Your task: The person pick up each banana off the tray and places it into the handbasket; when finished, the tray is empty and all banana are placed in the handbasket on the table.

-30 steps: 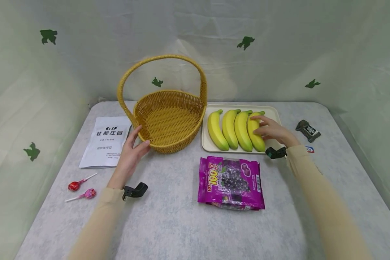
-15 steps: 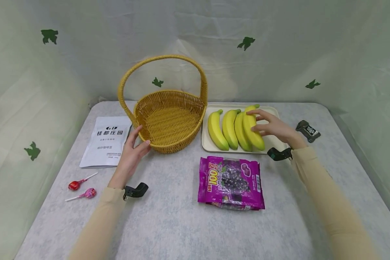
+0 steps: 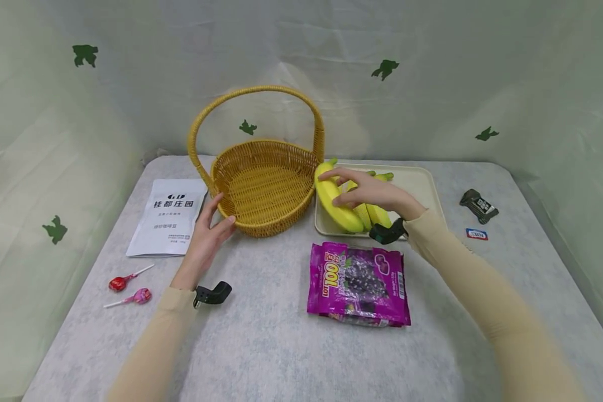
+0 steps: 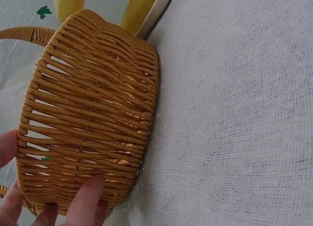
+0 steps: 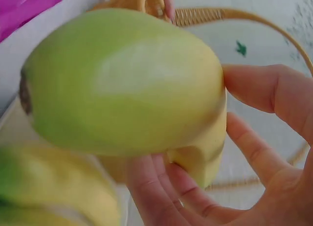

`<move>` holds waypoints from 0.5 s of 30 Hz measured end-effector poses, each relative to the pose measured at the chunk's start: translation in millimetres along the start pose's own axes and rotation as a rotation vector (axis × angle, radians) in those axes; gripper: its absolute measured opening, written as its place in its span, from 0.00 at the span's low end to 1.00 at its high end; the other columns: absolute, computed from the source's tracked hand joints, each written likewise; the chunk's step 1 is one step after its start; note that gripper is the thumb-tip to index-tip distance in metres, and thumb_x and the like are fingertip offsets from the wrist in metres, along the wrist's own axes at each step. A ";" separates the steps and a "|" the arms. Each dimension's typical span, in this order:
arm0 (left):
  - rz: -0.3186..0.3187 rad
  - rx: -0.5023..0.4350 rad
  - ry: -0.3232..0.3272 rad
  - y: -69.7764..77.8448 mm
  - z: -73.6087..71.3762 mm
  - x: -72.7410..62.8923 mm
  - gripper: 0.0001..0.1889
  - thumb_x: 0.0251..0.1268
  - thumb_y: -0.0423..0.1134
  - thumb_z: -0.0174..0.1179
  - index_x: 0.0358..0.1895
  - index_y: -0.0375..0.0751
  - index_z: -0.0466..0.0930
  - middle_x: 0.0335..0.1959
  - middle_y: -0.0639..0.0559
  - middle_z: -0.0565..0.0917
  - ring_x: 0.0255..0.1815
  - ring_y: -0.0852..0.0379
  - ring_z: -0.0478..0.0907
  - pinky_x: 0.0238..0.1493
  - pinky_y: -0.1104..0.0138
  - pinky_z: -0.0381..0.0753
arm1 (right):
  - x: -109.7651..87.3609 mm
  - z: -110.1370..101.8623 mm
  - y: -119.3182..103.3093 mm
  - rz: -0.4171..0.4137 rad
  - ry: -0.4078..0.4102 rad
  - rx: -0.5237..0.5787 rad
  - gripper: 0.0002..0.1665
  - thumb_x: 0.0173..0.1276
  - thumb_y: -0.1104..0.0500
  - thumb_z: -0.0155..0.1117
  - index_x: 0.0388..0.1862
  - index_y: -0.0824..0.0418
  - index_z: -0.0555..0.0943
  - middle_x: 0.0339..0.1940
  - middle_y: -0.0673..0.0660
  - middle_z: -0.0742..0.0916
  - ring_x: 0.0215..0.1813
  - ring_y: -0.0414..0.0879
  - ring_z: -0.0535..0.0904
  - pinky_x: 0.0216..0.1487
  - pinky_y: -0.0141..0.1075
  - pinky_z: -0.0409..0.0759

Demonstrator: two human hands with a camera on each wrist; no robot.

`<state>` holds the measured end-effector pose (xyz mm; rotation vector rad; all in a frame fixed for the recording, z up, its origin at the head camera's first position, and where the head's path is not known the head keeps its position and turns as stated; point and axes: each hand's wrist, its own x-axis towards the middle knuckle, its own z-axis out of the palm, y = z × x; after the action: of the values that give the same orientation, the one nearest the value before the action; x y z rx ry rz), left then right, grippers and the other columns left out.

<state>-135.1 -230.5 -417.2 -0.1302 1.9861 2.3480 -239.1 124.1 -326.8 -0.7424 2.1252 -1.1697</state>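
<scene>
Right hand: the bare right hand (image 3: 369, 192) pinched a curved yellow banana with a greenish end (image 3: 326, 192) between thumb and fingers.
Held banana: was up off the tray, over its left end, just right of the basket; stem end pointed far.
Left hand: the bare left hand (image 3: 208, 237) had fingers extended, resting against the near-left wall of a round golden-brown wicker basket (image 3: 271, 226).
Basket: stood upright, far side of the pale grey table (image 3: 261, 324), tall arched handle up.
Tray: a shallow cream rectangular tray (image 3: 412, 184) sat right of the basket; more yellow bananas (image 3: 378, 215) lay on it, partly hidden by the right hand, exact count unclear.
Near middle: shiny purple candy bag (image 3: 359, 285) lay near side of the tray.
Left side: flat white printed pouch (image 3: 171, 220); nearer, a red lollipop (image 3: 118, 284) and a pink lollipop (image 3: 142, 296) lay close together.
Right side: dark wrapped sweet (image 3: 479, 206) lay far of a small blue, white and red packet (image 3: 477, 234).
</scene>
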 end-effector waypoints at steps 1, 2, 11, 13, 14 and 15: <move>0.001 0.000 0.000 0.0 0.2 -0.1 0.36 0.73 0.31 0.50 0.78 0.50 0.43 0.77 0.52 0.35 0.70 0.40 0.56 0.68 0.57 0.64 | 6.6 3.3 -4.2 -0.009 -0.014 -0.010 0.34 0.67 0.55 0.63 0.71 0.46 0.66 0.67 0.60 0.65 0.56 0.55 0.70 0.49 0.46 0.79; 0.002 -0.001 -0.003 0.1 0.3 -0.3 0.36 0.73 0.31 0.49 0.78 0.50 0.42 0.77 0.52 0.35 0.70 0.40 0.56 0.68 0.57 0.64 | 13.3 6.6 -8.0 -0.015 -0.027 -0.016 0.34 0.66 0.55 0.63 0.70 0.46 0.66 0.66 0.59 0.66 0.54 0.55 0.70 0.48 0.47 0.79; 0.002 -0.007 0.005 0.5 1.9 0.7 0.37 0.72 0.30 0.50 0.78 0.49 0.42 0.77 0.51 0.34 0.72 0.41 0.53 0.68 0.56 0.64 | 74.6 32.7 -42.8 -0.035 -0.096 -0.036 0.33 0.66 0.59 0.64 0.70 0.48 0.68 0.56 0.60 0.71 0.37 0.51 0.73 0.37 0.43 0.81; 0.002 -0.004 0.010 -0.3 1.8 1.3 0.37 0.72 0.30 0.51 0.78 0.49 0.42 0.77 0.51 0.34 0.72 0.42 0.53 0.68 0.57 0.65 | 86.4 37.8 -50.2 -0.041 -0.103 -0.042 0.34 0.66 0.60 0.63 0.71 0.50 0.67 0.55 0.60 0.72 0.37 0.50 0.73 0.37 0.42 0.81; 0.003 -0.003 0.013 -0.9 1.8 1.6 0.37 0.72 0.30 0.51 0.78 0.49 0.42 0.77 0.51 0.35 0.72 0.42 0.54 0.68 0.57 0.65 | 91.9 40.4 -53.8 -0.045 -0.107 -0.043 0.34 0.67 0.60 0.63 0.71 0.51 0.67 0.55 0.60 0.72 0.38 0.50 0.73 0.38 0.43 0.81; 0.004 0.000 0.015 -1.3 1.5 1.9 0.37 0.72 0.31 0.51 0.77 0.49 0.43 0.77 0.51 0.35 0.72 0.42 0.54 0.67 0.58 0.66 | 97.8 42.9 -56.9 -0.047 -0.112 -0.041 0.34 0.67 0.60 0.63 0.71 0.51 0.66 0.54 0.61 0.72 0.39 0.49 0.73 0.39 0.43 0.82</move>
<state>-136.9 -228.8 -418.4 -0.1450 1.9948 2.3566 -262.8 5.7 -318.6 -0.8607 2.0543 -1.0862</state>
